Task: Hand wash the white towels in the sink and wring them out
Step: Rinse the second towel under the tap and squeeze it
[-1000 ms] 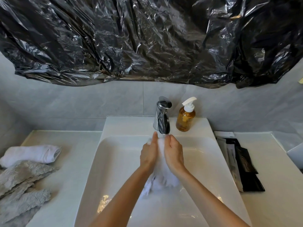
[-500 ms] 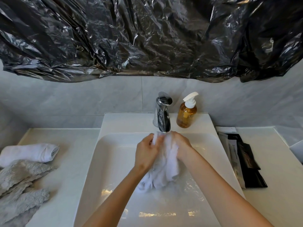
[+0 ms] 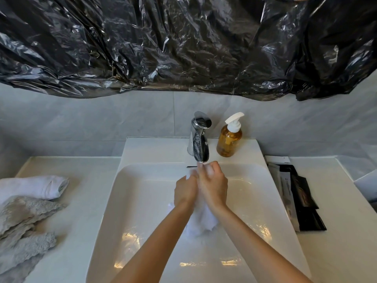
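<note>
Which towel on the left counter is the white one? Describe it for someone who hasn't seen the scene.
Start at the sink and look to the counter on its left. At the far left edge lies a rolled white towel. It is smooth and bright, farther back than the shaggy grey towels heaped in front of it.

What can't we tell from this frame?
Head view only:
- Fingers on the white towel: left hand and right hand backs hide them.
- Water running from the faucet: spout mouth hidden by the right hand.
- Dark packets: print too small.
- Grey towels: cut by the left edge.
</note>
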A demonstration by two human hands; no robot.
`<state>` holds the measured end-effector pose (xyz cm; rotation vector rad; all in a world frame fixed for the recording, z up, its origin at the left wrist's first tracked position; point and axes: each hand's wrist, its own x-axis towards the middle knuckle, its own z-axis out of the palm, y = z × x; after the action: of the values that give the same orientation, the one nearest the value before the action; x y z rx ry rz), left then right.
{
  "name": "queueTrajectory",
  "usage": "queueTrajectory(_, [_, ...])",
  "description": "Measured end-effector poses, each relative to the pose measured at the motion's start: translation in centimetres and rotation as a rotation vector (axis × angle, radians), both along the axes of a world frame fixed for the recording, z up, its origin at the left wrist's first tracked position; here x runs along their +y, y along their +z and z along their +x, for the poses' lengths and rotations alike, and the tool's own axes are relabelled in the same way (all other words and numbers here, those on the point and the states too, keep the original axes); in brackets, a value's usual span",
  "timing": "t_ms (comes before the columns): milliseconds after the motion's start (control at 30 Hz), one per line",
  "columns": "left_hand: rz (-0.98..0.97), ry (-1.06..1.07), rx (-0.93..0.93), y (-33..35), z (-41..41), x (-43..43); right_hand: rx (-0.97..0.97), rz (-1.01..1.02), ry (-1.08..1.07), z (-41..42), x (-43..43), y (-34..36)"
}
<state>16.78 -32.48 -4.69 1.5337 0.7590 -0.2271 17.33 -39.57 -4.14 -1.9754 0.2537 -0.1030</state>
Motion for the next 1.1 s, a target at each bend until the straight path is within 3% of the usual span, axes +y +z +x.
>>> queueTrajectory(100, [0.138,-0.019,-0.018,0.2,0.0,-0.1,0.033,0.018,-0.028,1.4,-0.3,-0.3])
queueTrajectory(167, [0.284,-0.036,-0.057,0.4,0.1,-0.1,0.154,-0.012,0.004,2.8,-0.6,-0.6])
queueTrajectory(267, [0.493,-0.181,-0.192,1.1,0.4,0.6,0.459,0.259,-0.037,4.7,-1.2,-0.7])
queueTrajectory(300, [0.484,-0.275,-0.235,1.2,0.5,1.1,0.556,0.340,-0.036,5.1,-1.5,-0.8])
queueTrajectory(367, [0.264,-0.454,-0.274,1.3,0.6,2.8,0.685,0.455,-0.017,5.3,-2.7,-1.1])
queueTrajectory(467, [-0.031,-0.651,-0.245,1.0,-0.7,5.5,0.723,0.461,0.027,5.3,-4.8,-0.4])
queueTrajectory(567, [0.109,-0.733,-0.255,-1.0,-2.2,6.3,0.710,0.548,0.065,5.0,-6.4,0.6])
queueTrajectory(700, [0.297,-0.659,-0.341,-1.8,-3.6,5.2,0.689,0.554,0.151,3.6,-7.6,1.2])
queueTrajectory(800, [0.309,-0.492,-0.334,-1.0,-4.1,4.8,0.484,0.193,0.117,2.4,-8.5,1.1])
queueTrajectory(933, [0.393,-0.453,-0.387,0.5,-4.8,4.5,0.193,-0.227,0.309,-0.1,-9.4,1.3])
queueTrajectory(1000, [0.424,-0.446,-0.421,1.4,-5.0,4.1,0.038,-0.281,0.411,-1.6,-9.3,1.7])
queueTrajectory(1100, [0.398,-0.344,-0.464,2.9,-5.2,3.5,0.012,-0.138,0.568,-4.3,-8.1,2.2])
